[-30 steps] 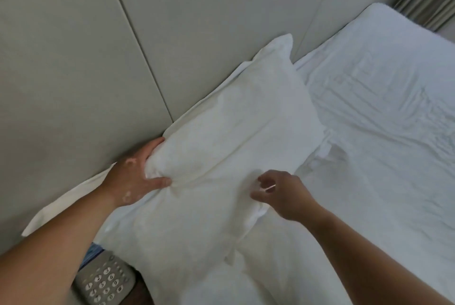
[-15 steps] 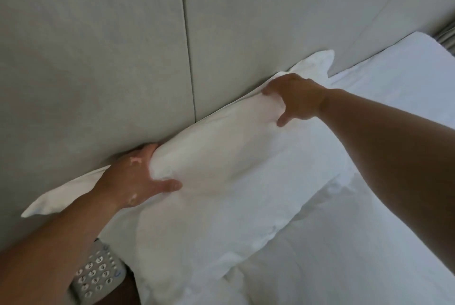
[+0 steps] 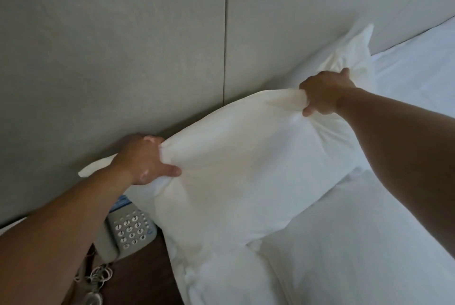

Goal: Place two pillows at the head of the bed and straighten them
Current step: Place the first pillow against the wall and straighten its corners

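A white pillow (image 3: 246, 164) leans against the padded grey headboard (image 3: 147, 46) at the left end of the bed. My left hand (image 3: 145, 159) grips its near-left top corner, thumb pressed into the fabric. My right hand (image 3: 322, 93) clutches a bunch of fabric along the top edge near the far corner, where a loose flap (image 3: 357, 44) sticks up. Only one pillow is clear; white bedding (image 3: 344, 243) below it may hide more.
A grey push-button telephone (image 3: 130, 231) with a coiled cord (image 3: 98, 277) sits on a dark wooden bedside table (image 3: 138, 277), just left of the pillow's lower corner. The white sheet (image 3: 418, 63) stretches away at the right.
My right hand left the pillow's front face, reached its top edge by the headboard, and now bunches the fabric there. The left hand kept its grip. The view swung left, showing more of the telephone.
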Action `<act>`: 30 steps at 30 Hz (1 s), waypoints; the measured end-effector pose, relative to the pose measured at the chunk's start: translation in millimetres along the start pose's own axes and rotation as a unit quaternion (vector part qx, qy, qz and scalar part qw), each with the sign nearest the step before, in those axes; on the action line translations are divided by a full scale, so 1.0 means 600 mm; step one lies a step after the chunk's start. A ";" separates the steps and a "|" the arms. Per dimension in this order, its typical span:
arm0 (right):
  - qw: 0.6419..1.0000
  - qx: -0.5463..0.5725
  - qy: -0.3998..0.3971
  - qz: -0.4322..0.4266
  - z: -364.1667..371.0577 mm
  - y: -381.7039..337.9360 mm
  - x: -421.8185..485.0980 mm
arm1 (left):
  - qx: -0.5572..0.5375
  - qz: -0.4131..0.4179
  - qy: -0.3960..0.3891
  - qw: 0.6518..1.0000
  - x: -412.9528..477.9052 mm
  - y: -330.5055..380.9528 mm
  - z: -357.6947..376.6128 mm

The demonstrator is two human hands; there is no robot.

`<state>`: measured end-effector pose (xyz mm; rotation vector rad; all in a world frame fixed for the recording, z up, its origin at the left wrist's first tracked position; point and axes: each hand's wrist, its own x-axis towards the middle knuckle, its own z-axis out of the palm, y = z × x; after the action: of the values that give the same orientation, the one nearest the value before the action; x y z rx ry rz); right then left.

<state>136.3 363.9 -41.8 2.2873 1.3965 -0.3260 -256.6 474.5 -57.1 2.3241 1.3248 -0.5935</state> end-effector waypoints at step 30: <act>0.991 0.093 0.073 0.066 -0.039 0.085 -0.004 | 0.040 0.035 0.155 0.986 -0.046 0.063 -0.101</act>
<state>179.6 353.3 -7.7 2.5888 1.3233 -0.2611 -226.4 469.7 13.2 2.5982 1.3653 -0.2734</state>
